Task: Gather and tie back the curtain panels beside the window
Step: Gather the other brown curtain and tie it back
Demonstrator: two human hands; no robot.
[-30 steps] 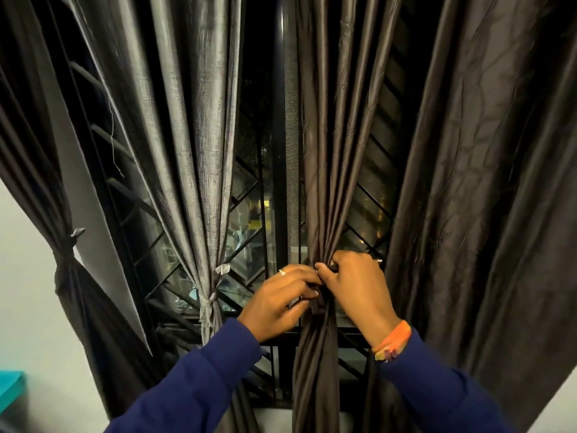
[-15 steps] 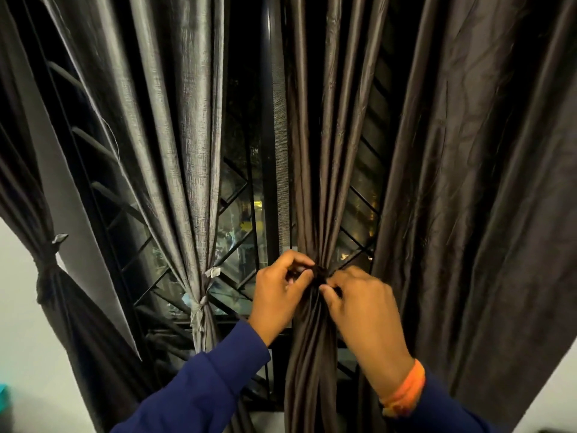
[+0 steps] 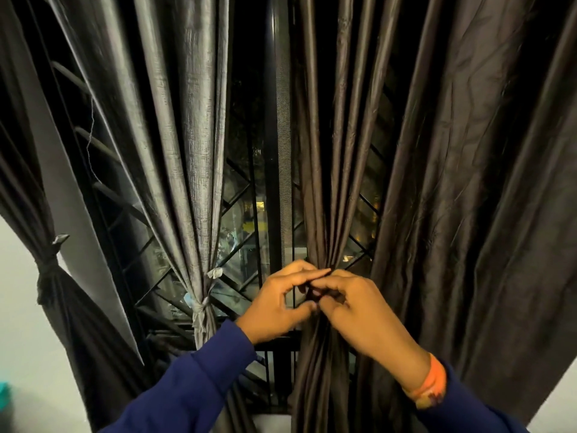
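A dark brown curtain panel (image 3: 324, 170) hangs gathered into a narrow bundle in front of the window's middle. My left hand (image 3: 278, 303) and my right hand (image 3: 359, 310) meet at its waist, fingertips pinching a dark tie strip (image 3: 312, 292) that is mostly hidden by the fingers. To the left, a grey panel (image 3: 190, 151) is cinched with a knotted grey tie (image 3: 202, 307). At the far left a dark panel (image 3: 78, 332) is also bound with a tie (image 3: 46, 270).
A wide loose dark brown panel (image 3: 484, 198) hangs at the right. Behind the curtains are the window's metal grille (image 3: 237, 270) and a vertical frame post (image 3: 279, 151). White wall (image 3: 22, 339) shows at the lower left, with a teal object at the edge.
Both hands have shifted at the bundle's waist: the fingertips now pinch together in front of the fabric. The view has dropped slightly and moved a little right.
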